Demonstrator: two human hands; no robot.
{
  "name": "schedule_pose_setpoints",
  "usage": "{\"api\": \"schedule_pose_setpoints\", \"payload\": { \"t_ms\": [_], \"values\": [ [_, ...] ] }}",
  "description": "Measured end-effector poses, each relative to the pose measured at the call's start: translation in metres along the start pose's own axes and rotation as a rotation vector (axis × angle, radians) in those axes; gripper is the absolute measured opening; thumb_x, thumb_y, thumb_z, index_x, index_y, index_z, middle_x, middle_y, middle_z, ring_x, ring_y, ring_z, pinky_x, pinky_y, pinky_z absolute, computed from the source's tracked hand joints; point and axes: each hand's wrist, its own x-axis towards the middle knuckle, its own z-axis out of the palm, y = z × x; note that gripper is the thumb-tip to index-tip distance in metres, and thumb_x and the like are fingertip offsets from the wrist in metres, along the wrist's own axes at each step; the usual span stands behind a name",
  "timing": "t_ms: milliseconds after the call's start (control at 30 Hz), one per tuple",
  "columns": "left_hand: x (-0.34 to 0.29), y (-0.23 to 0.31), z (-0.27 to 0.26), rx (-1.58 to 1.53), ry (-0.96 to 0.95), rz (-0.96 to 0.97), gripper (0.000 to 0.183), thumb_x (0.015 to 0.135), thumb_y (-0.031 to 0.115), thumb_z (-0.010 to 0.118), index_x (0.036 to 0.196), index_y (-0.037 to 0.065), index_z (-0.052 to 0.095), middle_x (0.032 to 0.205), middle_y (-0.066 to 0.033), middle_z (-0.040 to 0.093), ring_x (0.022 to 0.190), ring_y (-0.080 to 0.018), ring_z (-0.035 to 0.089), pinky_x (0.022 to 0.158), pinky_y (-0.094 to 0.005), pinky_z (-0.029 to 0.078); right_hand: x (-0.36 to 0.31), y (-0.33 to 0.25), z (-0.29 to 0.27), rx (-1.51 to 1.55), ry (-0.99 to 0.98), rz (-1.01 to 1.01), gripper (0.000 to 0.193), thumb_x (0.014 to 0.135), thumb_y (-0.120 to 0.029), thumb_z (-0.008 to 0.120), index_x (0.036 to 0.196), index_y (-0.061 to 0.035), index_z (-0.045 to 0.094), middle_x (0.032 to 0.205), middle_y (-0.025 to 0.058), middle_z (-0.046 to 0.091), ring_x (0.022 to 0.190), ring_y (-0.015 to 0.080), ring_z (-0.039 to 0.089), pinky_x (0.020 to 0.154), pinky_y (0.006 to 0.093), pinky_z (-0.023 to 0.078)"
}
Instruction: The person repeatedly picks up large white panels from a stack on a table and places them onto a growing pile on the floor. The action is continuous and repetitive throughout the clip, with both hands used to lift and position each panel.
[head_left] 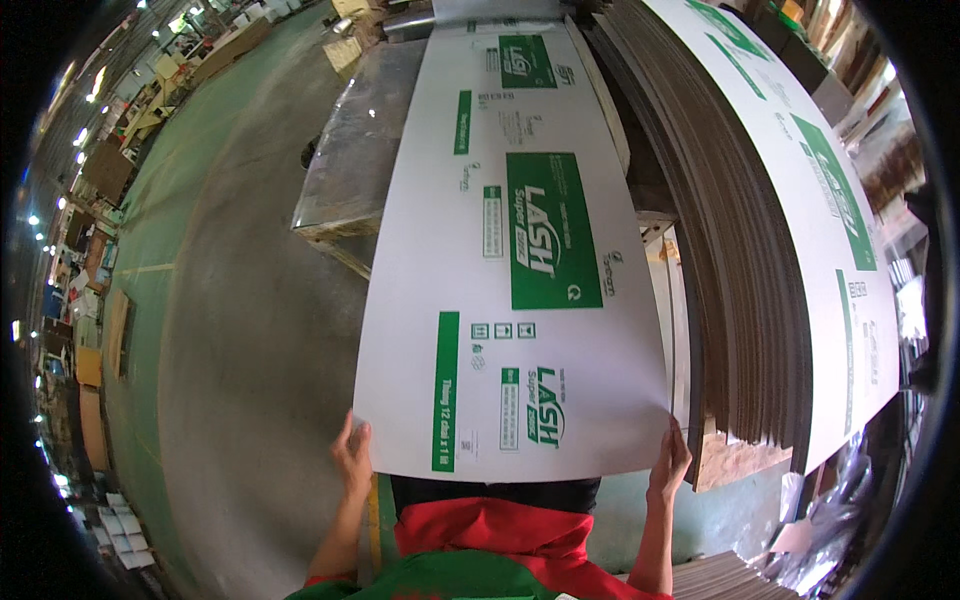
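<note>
A large white cardboard sheet (500, 290) printed with green panels stretches away from me, held flat at chest height. My left hand (352, 452) grips its near left corner, fingers curled over the edge. My right hand (670, 458) grips the near right corner the same way. To the right stands a tall stack of like printed sheets (760, 220), its brown layered edges facing me; the held sheet lies beside and slightly below its top.
A table wrapped in clear plastic (355, 160) stands under the sheet's far left part. Grey and green concrete floor (220, 330) spreads to the left, with cardboard piles (110, 170) along the far left wall. A wooden pallet (735, 460) bears the stack.
</note>
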Motion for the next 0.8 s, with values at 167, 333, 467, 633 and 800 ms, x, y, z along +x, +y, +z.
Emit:
{"api": "schedule_pose_setpoints", "payload": {
  "t_ms": [167,333,467,633,800],
  "values": [
    [0.051,0.023,0.03,-0.097,-0.003,0.084,0.067,0.095,0.036,0.068,0.14,-0.009,0.049,0.127,-0.0231,0.063,0.116,-0.0237,0.061,0.102,-0.0355,0.046,0.041,-0.028,0.033,0.034,-0.076,-0.011,0.036,0.103,-0.018,0.051,0.129,0.0028,0.063,0.114,0.0133,0.07,0.1,0.0153,0.062,0.09,0.0303,0.049],
    [0.129,0.038,0.072,-0.136,-0.026,0.192,0.069,0.096,0.039,0.066,0.141,-0.009,0.047,0.134,-0.0274,0.058,0.128,-0.0307,0.055,0.11,-0.0401,0.041,0.117,-0.03,0.083,0.079,-0.04,-0.341,0.035,0.103,-0.019,0.052,0.129,0.0009,0.063,0.114,0.0137,0.071,0.102,0.0171,0.065,0.091,0.0318,0.05],
    [0.193,0.06,0.091,-0.02,-0.071,0.163,0.066,0.096,0.041,0.064,0.142,-0.004,0.049,0.133,-0.0268,0.059,0.124,-0.0352,0.058,0.106,-0.0428,0.043,0.178,-0.046,0.128,0.128,-0.067,-0.278,0.038,0.101,-0.023,0.054,0.132,-0.0019,0.061,0.12,0.0143,0.07,0.109,0.0242,0.065,0.094,0.0355,0.05],
    [0.215,0.082,0.109,0.714,0.003,0.413,0.065,0.093,0.034,0.068,0.144,0.0,0.045,0.131,-0.0243,0.054,0.127,-0.0403,0.048,0.104,-0.047,0.043,0.136,-0.132,0.098,-0.526,-0.055,-0.492,0.057,0.092,-0.021,0.065,0.143,-0.0032,0.046,0.14,0.0223,0.05,0.131,0.0409,0.046,0.108,0.0485,0.04],
    [0.15,0.084,0.114,0.507,-0.154,0.606,0.049,0.095,0.03,0.067,0.134,0.002,0.055,0.133,-0.02,0.052,0.126,-0.0375,0.049,0.105,-0.0477,0.043,0.048,-0.183,-0.067,-0.774,0.389,-0.672,0.091,0.078,-0.031,0.083,0.15,-0.001,0.037,0.155,0.0219,0.034,0.144,0.0373,0.033,0.117,0.0496,0.03]
  ]
}}
